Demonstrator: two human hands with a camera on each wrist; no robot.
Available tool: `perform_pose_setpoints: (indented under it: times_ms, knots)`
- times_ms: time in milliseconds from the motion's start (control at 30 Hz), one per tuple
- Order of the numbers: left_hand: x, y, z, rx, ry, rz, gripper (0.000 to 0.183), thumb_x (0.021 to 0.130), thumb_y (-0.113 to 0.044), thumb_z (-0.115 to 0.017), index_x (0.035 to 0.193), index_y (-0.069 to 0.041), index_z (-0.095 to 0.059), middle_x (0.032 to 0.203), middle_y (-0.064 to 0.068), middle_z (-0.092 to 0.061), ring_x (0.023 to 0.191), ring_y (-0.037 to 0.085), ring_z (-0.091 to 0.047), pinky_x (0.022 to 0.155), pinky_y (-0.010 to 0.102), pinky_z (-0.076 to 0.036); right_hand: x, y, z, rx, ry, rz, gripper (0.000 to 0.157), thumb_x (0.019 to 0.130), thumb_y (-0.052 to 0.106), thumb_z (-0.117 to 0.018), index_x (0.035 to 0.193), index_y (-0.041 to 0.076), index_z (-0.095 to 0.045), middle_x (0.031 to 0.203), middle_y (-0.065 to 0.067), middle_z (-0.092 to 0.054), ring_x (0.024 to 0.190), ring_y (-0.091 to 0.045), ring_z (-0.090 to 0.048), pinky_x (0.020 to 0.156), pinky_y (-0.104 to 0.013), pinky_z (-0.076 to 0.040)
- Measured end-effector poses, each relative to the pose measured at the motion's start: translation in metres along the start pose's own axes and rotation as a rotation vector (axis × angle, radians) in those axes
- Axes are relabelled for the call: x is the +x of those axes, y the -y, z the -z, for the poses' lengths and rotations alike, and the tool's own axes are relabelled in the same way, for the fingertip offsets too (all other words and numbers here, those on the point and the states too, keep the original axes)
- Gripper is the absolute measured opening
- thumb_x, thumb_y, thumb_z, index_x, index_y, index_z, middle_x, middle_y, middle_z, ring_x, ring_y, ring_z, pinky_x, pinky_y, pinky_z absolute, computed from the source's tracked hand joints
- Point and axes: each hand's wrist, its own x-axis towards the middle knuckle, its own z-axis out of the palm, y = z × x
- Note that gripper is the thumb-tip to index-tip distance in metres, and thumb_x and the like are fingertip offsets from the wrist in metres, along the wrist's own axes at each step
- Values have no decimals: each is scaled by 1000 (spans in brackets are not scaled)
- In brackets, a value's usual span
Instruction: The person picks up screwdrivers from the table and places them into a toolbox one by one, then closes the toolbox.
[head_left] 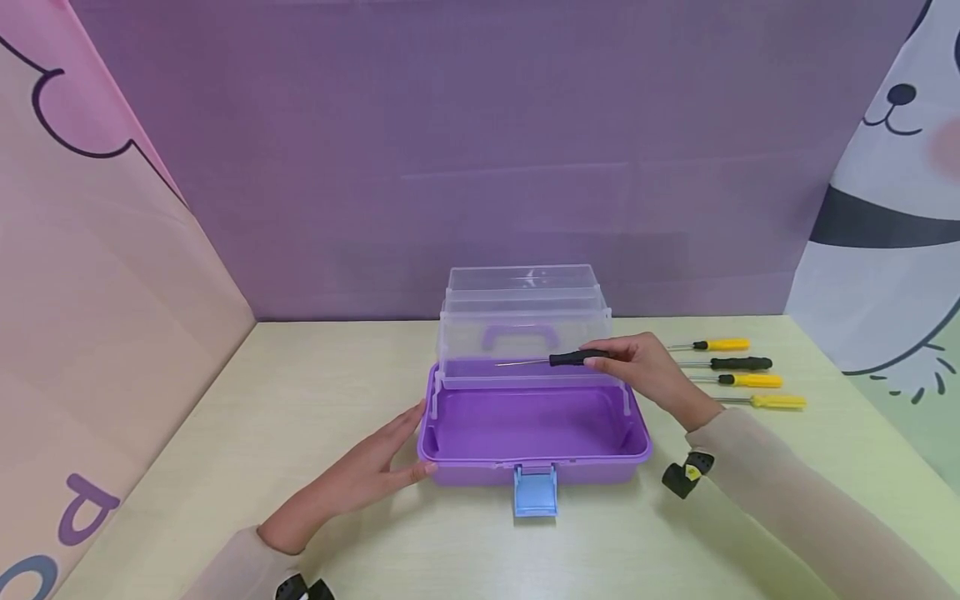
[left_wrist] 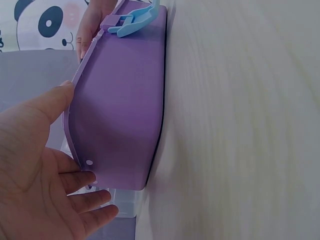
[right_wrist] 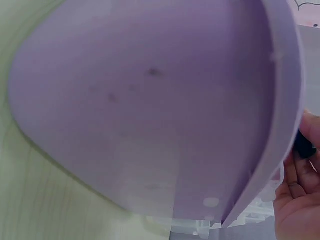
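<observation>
A purple toolbox [head_left: 480,475] stands on the table with its clear lid [head_left: 525,298] raised at the back and its blue latch [head_left: 536,496] hanging down in front. My right hand [head_left: 651,373] pinches the black handle of a screwdriver [head_left: 573,358] over the back part of the box, its thin metal shaft pointing left. In the right wrist view the box wall hides most of that screwdriver. My left hand [head_left: 358,477] rests against the left end of the box, thumb at the front rim and the other fingers extended along the side [left_wrist: 90,212].
To the right of the box several more screwdrivers lie in a column, shafts pointing left: a yellow and black one [head_left: 727,344], a black one [head_left: 741,364] and others with yellow handles [head_left: 778,402]. A purple cloth wall [head_left: 480,150] rises behind the table [head_left: 322,367].
</observation>
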Motion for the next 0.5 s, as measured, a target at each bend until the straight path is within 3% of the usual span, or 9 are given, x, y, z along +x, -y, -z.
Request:
perform_pose_setpoints:
  times_ms: [500]
  knots:
    - [-1, 0, 0, 3, -4, -5, 82, 91, -43, -59, 152, -12, -14, 155, 7, -20, 140, 32, -24, 107, 56, -29, 4, 7, -4, -20, -13, -25, 30, 87, 17, -69, 112, 1, -69, 100, -13, -71, 79, -17, -56, 63, -21, -44]
